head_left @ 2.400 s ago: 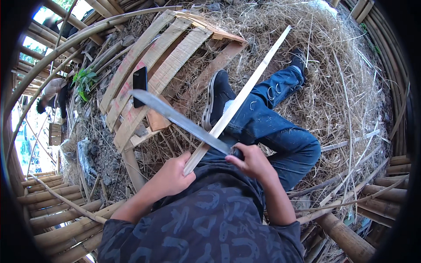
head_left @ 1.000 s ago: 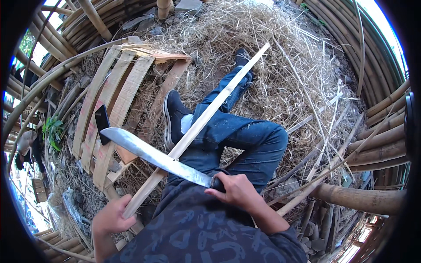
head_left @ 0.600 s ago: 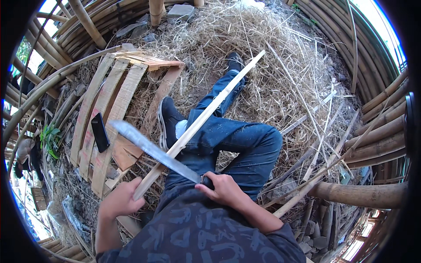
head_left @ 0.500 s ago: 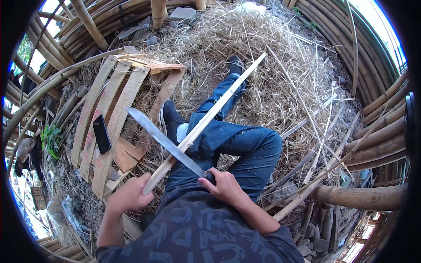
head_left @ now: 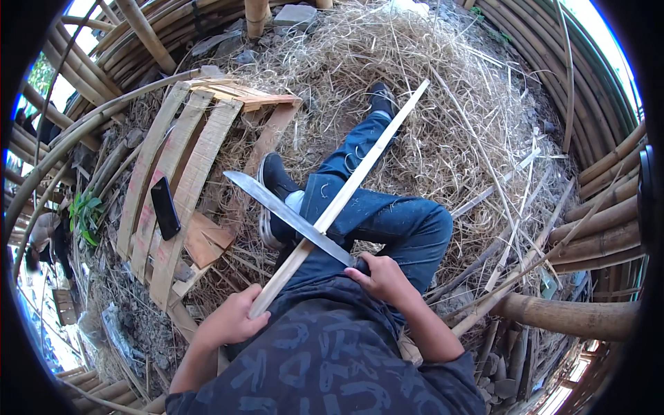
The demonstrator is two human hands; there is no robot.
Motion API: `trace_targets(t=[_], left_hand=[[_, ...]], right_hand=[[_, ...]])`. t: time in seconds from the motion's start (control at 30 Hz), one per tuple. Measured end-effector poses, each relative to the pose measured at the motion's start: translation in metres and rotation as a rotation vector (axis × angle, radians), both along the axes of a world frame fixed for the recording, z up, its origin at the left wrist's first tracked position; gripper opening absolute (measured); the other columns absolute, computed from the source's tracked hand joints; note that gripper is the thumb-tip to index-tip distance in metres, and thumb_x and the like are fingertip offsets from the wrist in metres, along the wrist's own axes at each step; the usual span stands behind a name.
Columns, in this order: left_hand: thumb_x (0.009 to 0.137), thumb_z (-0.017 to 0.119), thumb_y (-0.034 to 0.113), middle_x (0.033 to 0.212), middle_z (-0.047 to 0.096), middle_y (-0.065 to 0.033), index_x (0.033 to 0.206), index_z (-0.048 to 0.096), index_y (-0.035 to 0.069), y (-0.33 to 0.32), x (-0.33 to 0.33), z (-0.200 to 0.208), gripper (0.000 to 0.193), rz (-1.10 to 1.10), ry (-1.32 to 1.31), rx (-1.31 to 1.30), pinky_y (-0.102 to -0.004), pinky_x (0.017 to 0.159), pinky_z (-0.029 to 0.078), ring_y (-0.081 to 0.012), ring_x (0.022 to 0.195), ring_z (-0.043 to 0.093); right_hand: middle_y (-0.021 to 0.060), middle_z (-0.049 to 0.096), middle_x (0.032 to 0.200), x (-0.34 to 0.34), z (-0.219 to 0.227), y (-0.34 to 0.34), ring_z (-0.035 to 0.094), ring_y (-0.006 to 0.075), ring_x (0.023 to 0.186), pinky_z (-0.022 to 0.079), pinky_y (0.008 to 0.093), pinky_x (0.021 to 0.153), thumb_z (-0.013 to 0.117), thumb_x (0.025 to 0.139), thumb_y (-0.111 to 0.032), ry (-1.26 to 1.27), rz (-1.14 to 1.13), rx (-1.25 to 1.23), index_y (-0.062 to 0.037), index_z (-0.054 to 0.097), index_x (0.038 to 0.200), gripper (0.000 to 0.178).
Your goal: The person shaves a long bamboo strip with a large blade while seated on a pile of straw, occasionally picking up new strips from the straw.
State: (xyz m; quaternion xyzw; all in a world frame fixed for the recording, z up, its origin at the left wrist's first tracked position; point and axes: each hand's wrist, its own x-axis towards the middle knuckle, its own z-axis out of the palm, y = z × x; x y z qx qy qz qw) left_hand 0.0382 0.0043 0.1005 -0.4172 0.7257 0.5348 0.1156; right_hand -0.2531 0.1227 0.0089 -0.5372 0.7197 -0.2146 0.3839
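Observation:
A long pale bamboo strip [head_left: 377,153] slants from near my waist over my legs to the straw beyond. My left hand [head_left: 234,317] is closed around its near end. In my right hand [head_left: 384,278] is the dark handle of a machete [head_left: 285,211], its fingers wrapped round it. The blade points to the far left and crosses the strip, appearing to rest on it, a short way beyond my left hand. My legs in blue jeans [head_left: 398,225] are under and beside the strip, one knee bent to the right.
A slatted wooden crate [head_left: 205,152] lies at the left with a black phone [head_left: 164,209] on it. Straw-like shavings [head_left: 443,145] cover the ground ahead. Stacked bamboo poles [head_left: 602,228] and a thick pole [head_left: 567,315] stand close on the right. Stones [head_left: 295,16] lie at the back.
The blade has moved along the strip, farther from my left hand. Both hands have shifted right, and the strip's near end has moved right with my left hand. The view has shifted slightly.

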Motion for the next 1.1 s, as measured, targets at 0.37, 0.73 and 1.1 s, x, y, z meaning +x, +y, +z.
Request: trace_targets(t=[0.37, 0.73, 1.1], left_hand=[[0.079, 0.064, 0.016, 0.074, 0.058, -0.0196, 0.096, 0.051, -0.002, 0.004, -0.004, -0.013, 0.028, 0.035, -0.041, -0.073, -0.0390, 0.066, 0.047, -0.0304, 0.069, 0.059], [0.081, 0.070, 0.021, 0.079, 0.061, -0.0224, 0.100, 0.054, -0.002, 0.003, 0.001, -0.007, 0.034, 0.011, -0.040, -0.077, -0.0394, 0.068, 0.049, -0.0320, 0.073, 0.064], [0.078, 0.063, 0.013, 0.075, 0.058, -0.0191, 0.098, 0.051, -0.004, 0.002, -0.005, -0.015, 0.029, 0.012, 0.063, -0.037, -0.0372, 0.064, 0.047, -0.0255, 0.067, 0.060]], right_hand=[[0.0244, 0.064, 0.070, 0.016, -0.009, 0.005, 0.065, 0.0427, 0.071, 0.051, 0.0489, 0.065, 0.064, 0.088, -0.050, -0.025, -0.104, -0.062, 0.0000, 0.063, 0.091, 0.050], [0.0234, 0.065, 0.072, 0.028, -0.008, -0.002, 0.065, 0.0429, 0.071, 0.051, 0.0479, 0.063, 0.066, 0.086, -0.049, -0.075, -0.127, -0.105, -0.0002, 0.064, 0.087, 0.049], [0.0202, 0.064, 0.069, 0.046, -0.011, 0.003, 0.064, 0.0414, 0.067, 0.051, 0.0466, 0.061, 0.069, 0.084, -0.049, 0.035, -0.035, -0.171, -0.0031, 0.061, 0.084, 0.047]])
